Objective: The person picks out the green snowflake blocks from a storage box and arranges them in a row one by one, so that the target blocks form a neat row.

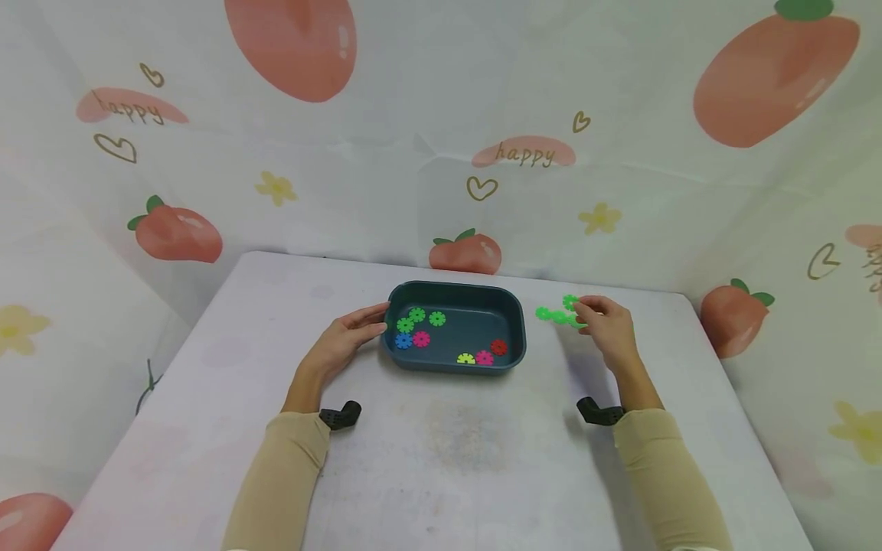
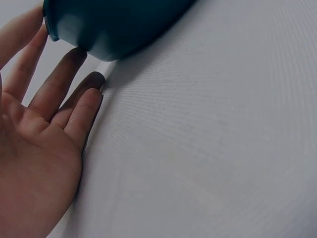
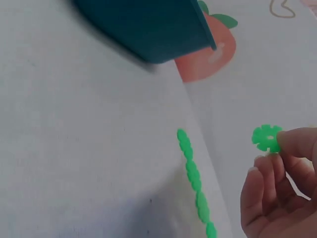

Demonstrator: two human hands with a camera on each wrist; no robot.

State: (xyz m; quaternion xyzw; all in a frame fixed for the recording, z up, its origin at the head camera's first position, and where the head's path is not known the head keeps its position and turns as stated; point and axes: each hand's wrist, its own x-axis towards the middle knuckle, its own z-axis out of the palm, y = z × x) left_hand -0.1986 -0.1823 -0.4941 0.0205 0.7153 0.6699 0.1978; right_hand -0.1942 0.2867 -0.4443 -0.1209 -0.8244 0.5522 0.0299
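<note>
A dark teal plastic tray holds several small notched discs. My left hand is at its left end, the thumb and fingertips touching the outer wall by the rim; the left wrist view shows these fingers fairly straight against the tray. Between thumb and fingertips, my right hand pinches a bright green notched disc, held above the table right of the tray. Close below it, a row of green discs lies flat on the table, its near end partly hidden by the right hand in the head view.
Inside the tray, green discs, a blue disc and a pink one lie at the left. A yellow disc and a red one lie nearer the right. A printed cloth hangs behind the white table.
</note>
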